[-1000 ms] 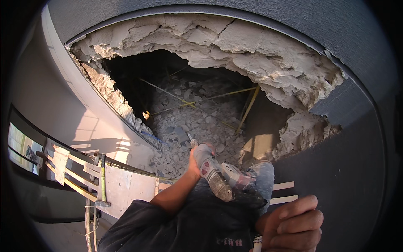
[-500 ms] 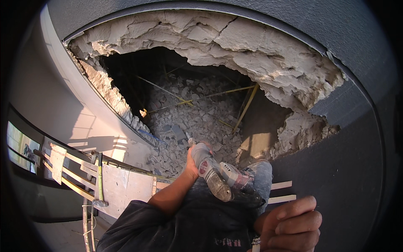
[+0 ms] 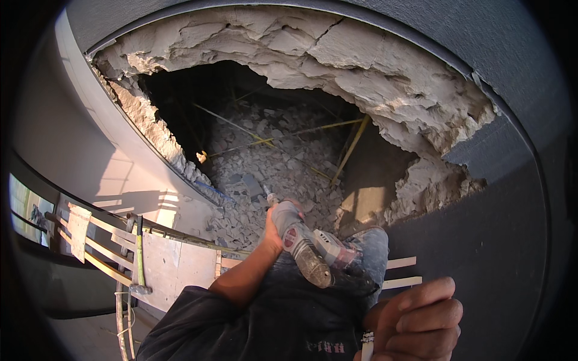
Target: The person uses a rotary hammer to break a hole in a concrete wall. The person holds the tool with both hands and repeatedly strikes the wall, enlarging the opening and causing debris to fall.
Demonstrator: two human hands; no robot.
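In the head view, a long grey-and-black power tool with a dusty metal casing (image 3: pixel 298 240) is seen at the lower middle, slanted across the lap beside the blue denim leg (image 3: pixel 374 249), its narrow metal bit (image 3: pixel 268 194) pointed toward the pale heap of broken rubble (image 3: pixel 265 153). Control of the tool could be lost, it is judged, because its front end is steadied by only one visible hand; if that hold were loosened, the bit could be swung aside. Loose pieces could also be shed from the ragged cream-coloured broken wall edge (image 3: pixel 373 66), since it is split by a thin dark crack (image 3: pixel 329 30). The hammer with a yellow-green handle (image 3: pixel 140 259) could be knocked down if the pale boards (image 3: pixel 165 262) near it were jolted.

By the left hand (image 3: pixel 276 225), the tool is gripped near its front, the fingers (image 3: pixel 294 206) being wrapped around the casing. On the right hand (image 3: pixel 424 322), well apart from the tool, the fingers are curled toward the palm. A thin white stick (image 3: pixel 367 347) is seen just beside them; whether it is held there cannot be told.
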